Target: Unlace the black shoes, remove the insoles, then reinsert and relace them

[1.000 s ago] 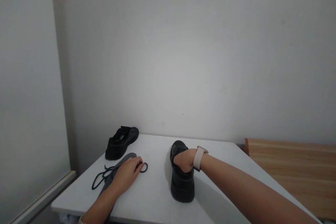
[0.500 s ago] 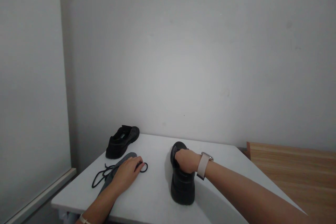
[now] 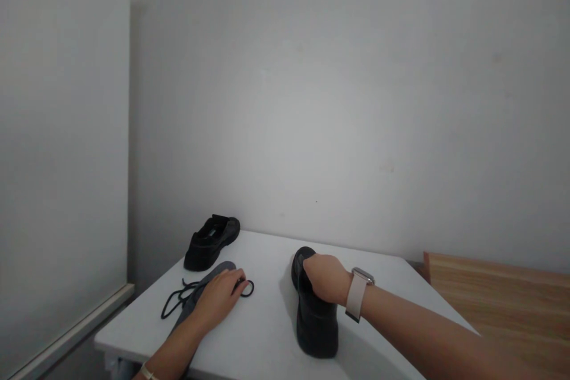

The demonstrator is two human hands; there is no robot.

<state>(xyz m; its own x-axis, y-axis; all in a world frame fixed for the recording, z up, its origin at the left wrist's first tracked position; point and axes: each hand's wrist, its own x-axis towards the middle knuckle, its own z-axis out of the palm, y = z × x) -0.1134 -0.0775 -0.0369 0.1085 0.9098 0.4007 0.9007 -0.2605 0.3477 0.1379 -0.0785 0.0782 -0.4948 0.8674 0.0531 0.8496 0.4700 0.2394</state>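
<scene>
A: Where does the right hand [image 3: 328,278] lie?
B: At the opening of the near black shoe [image 3: 317,329], right of centre on the white table [image 3: 267,335]. The shoe stands upright, heel near, toe far. The fingers pass into the opening and are hidden; whether they pinch or spread, one cannot tell.

A: And the left hand [image 3: 218,297]?
B: Palm down, left of the near black shoe and apart from it, over a long grey flat piece [image 3: 228,266]. Its fingers are bent and close together. A black lace [image 3: 171,304] shows in loops to the left of this hand, and a small dark loop [image 3: 252,289] at its fingertips; whether the fingers pinch that loop cannot be told.

A: What occupies the far left of the table?
B: A second black shoe [image 3: 202,252], upright, its toe towards the wall [image 3: 329,101], just beyond the grey flat piece.

A: The remaining details?
B: A watch with a pale strap [image 3: 355,297] on the right wrist, a thin band [image 3: 148,373] on the left, and a wooden panel [image 3: 503,297] at right.
</scene>
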